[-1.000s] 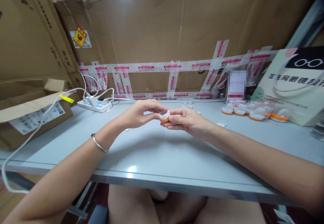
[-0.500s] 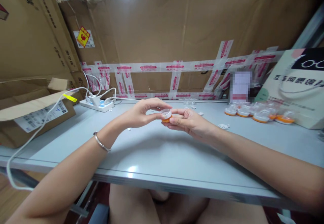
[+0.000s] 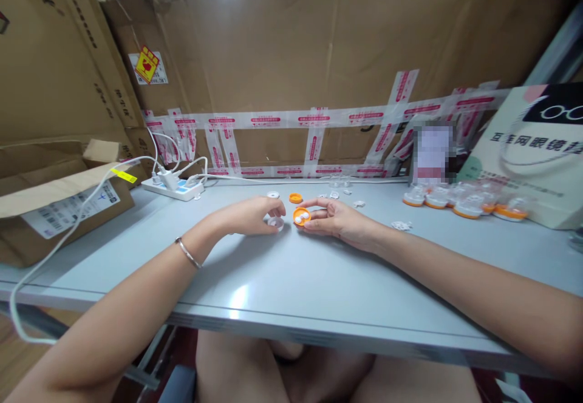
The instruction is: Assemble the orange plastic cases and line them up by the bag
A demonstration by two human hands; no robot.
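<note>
My right hand (image 3: 339,221) grips a round orange cap (image 3: 296,221) between thumb and fingers, tilted so its inside faces me; small white pieces lie in it. To the left, my left hand (image 3: 250,216) is closed on a whitish, see-through plastic ring (image 3: 279,225), low over the table. Part of the ring is hidden behind the thumb. Just beyond both hands, a second orange cap (image 3: 296,198) sits on the table, with a small white round piece (image 3: 272,195) to its left.
Clear domed parts with orange bases (image 3: 468,209) stand in a cluster at the right, before a paper bag (image 3: 514,148). Small white parts (image 3: 401,226) lie nearer. A power strip (image 3: 175,189) and an open carton (image 3: 68,203) are on the left; a large cardboard box (image 3: 273,57) backs the table.
My hands have come apart, the left moving left and down with the see-through ring. The orange cap stays in my right hand, now tilted with white pieces showing inside.
</note>
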